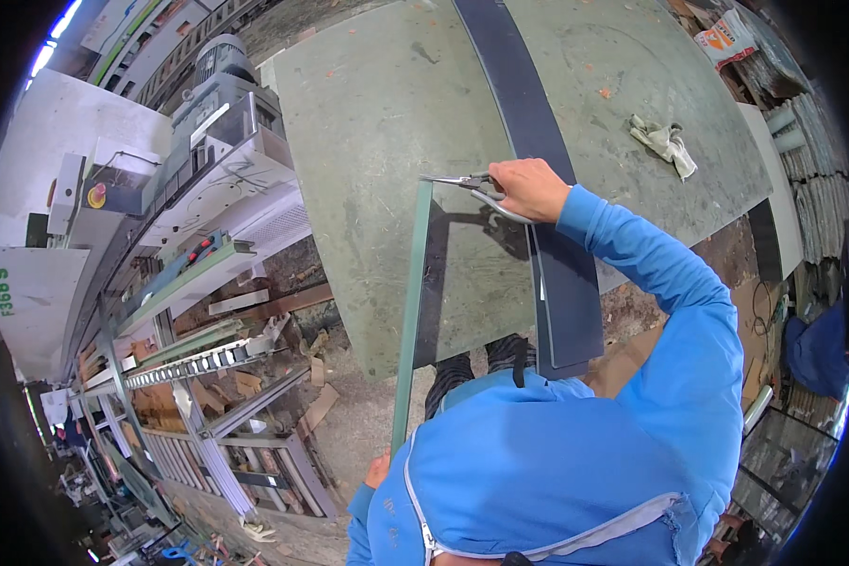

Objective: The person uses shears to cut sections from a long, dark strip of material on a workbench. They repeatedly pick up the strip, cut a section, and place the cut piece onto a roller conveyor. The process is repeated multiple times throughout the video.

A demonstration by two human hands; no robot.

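My right hand (530,191) is closed round the handles of a pair of pliers (486,193). The pliers' metal jaws point left and meet the far end of a long, narrow green strip (412,311). That strip runs from above the worktable back toward my body at the left. At its near end my left hand (378,468) is closed on it; my sleeve and jacket hide part of that hand. Whether the jaws grip the strip or only touch it, I cannot tell. Beneath my right wrist lie long dark grey panels (566,292), one partly over the other.
The grey-green worktable (368,123) spreads before me, with a crumpled whitish glove or rag (663,146) at its right. A machine with a motor (224,61) stands left, beside a rack of metal profiles (198,363). Stacked sheets (821,189) and a printed bag (726,40) are at right.
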